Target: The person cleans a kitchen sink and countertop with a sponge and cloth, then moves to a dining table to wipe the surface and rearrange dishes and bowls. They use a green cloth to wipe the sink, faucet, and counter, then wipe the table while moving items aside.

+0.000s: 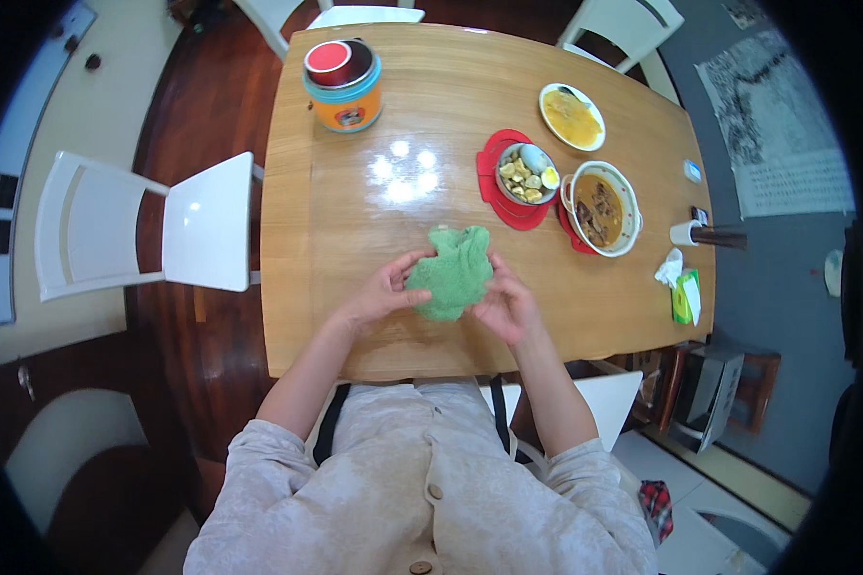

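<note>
A green cloth (449, 277), bunched into a folded wad, is held between my two hands over the near part of the wooden table (359, 287). My left hand (385, 291) grips its left edge, thumb on top and fingers behind. At the cloth's right edge, my right hand (507, 302) has its fingers curled against the fabric, their tips partly hidden. Beyond the cloth to the right, a bowl of cut food and eggs (527, 175) rests on a red mat (496, 188).
Right of that bowl stand a two-handled pot of stew (636, 215) and a plate of yellow food (593, 136). An orange and blue container (345, 108) is far left. A white cup (683, 233) and tissue pack (683, 298) sit at right. White chairs (208, 223) surround the table.
</note>
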The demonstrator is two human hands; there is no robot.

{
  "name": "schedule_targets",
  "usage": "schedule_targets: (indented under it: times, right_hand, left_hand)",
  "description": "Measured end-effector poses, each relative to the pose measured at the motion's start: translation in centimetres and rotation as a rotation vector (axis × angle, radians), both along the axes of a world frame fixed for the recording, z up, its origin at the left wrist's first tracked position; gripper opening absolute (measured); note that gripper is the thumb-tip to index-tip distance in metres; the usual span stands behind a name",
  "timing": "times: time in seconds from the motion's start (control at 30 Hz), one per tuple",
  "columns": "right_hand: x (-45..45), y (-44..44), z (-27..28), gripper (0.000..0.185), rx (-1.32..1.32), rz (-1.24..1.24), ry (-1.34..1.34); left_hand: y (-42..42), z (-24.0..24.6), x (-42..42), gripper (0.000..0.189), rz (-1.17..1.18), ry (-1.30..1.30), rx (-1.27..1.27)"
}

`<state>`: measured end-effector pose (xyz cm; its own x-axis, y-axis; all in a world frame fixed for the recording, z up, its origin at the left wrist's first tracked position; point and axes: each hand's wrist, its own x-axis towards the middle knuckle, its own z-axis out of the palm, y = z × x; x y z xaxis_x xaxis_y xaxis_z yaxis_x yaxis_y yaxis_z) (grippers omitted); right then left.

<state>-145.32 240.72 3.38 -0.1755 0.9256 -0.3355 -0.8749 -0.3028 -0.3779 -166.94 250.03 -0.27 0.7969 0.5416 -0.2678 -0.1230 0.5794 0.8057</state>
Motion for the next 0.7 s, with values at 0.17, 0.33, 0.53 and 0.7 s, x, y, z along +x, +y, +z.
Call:
schedule_targets:
  times: [0.17,0.33,0.53,0.7]
  right_hand:
    - [1.1,-5.3,0.6,0.049,-0.161,0.101,-0.904]
    - [4.0,-9.8,2.6,0.037,-0.467,-0.115,-0.86]
    - [8.7,-12.9,2.6,0.04,-0.39,-0.444,-0.801]
    - [14.0,-16.0,-0.7,0.045,-0.698,-0.165,-1.842]
  left_hand:
    - [-1.7,1.1,0.1,0.039,-0.259,0.356,0.105]
    - [-3.2,3.4,4.5,0.031,-0.304,0.349,0.059]
    - [-4.5,3.7,11.6,0.037,-0.344,0.273,0.138]
    - [-4.7,-2.5,17.5,0.047,-0.038,0.47,0.655]
